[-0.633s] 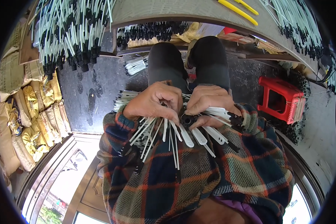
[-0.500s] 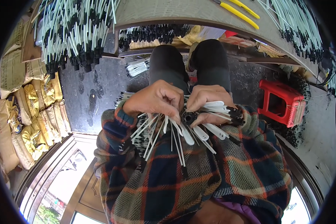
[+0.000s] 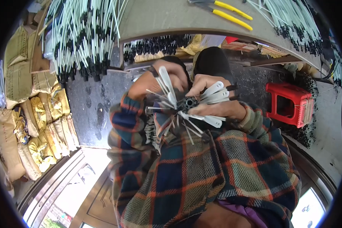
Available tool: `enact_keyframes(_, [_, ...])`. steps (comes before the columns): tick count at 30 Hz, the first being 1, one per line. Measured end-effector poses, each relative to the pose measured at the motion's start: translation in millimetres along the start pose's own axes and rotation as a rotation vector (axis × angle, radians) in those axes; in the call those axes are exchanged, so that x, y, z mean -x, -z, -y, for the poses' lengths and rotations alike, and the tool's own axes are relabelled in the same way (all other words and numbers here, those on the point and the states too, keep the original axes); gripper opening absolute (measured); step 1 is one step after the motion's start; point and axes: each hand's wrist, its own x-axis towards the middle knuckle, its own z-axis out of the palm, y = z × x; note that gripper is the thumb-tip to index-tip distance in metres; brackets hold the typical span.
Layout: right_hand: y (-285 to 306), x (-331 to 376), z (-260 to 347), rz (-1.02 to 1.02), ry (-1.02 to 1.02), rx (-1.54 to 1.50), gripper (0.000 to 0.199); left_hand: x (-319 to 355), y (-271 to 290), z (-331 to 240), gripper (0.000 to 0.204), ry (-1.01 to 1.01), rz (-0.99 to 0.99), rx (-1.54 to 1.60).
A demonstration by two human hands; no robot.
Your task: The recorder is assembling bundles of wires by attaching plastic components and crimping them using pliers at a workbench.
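Between my hands, in front of my lap, is a black ring-shaped hub (image 3: 190,102) with several thin white ribs fanning out around it. The ribs have flat, paddle-like ends (image 3: 213,121) with small holes, and some carry black tips. My right hand (image 3: 231,109) grips this piece, its thumb below the hub and its fingers above, with ribs sticking out between them. On the other side, my left hand (image 3: 144,84) is beside the upright white ribs (image 3: 167,85). Its fingers look curled but are smeared by motion and partly hidden, so what they hold is unclear.
A grey table (image 3: 159,17) crosses ahead, with yellow-handled pliers (image 3: 231,18) on it. Bundles of white, black-ended rods (image 3: 85,41) hang over its left side; more rods (image 3: 296,28) lie at right. A red stool (image 3: 288,104) stands right. Wrapped sacks (image 3: 38,121) are stacked left.
My left hand has turned and lifted away from the hub. Several white ribs that pointed down now stand up beside it. My right hand still holds the piece, with the hub more face-on.
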Motion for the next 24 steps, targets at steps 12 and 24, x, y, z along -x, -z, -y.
enact_keyframes(12, [-33,-9,3,-0.256,0.110,0.192,0.030,78,-135,43,0.061,-0.519,-1.036,-0.138])
enact_keyframes(24, [-36,7,0,-0.279,0.115,0.196,0.028,52,-135,38,0.063,-0.546,-1.002,-0.548])
